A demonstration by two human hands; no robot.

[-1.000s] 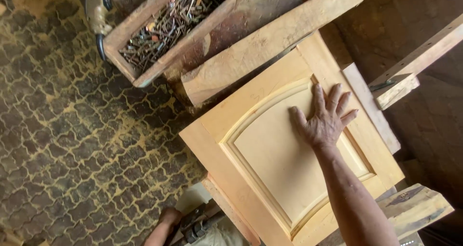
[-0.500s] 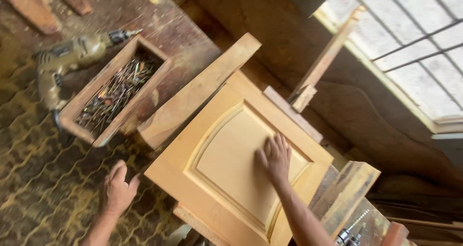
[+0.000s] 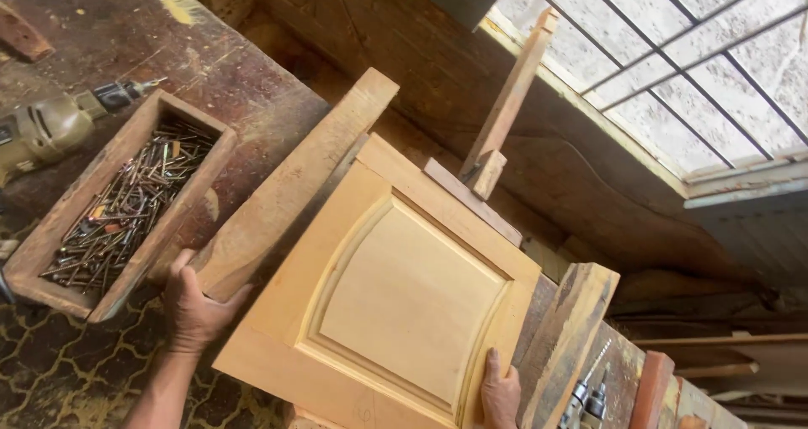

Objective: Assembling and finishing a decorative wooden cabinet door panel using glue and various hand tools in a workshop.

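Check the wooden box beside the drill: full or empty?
Nearly full. The wooden box holds a dense heap of nails that covers its floor and reaches close to the rim. The left hand grips a plank beside it.

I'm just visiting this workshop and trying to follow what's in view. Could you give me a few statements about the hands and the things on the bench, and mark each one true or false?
1. The left hand grips the end of a rough wooden beam. True.
2. The right hand lies flat on the middle of the cabinet door panel. False: it holds the panel's lower right edge.
3. The wooden box holds nails. True.
4. The electric drill lies inside the box. False: it lies beside it on the bench.
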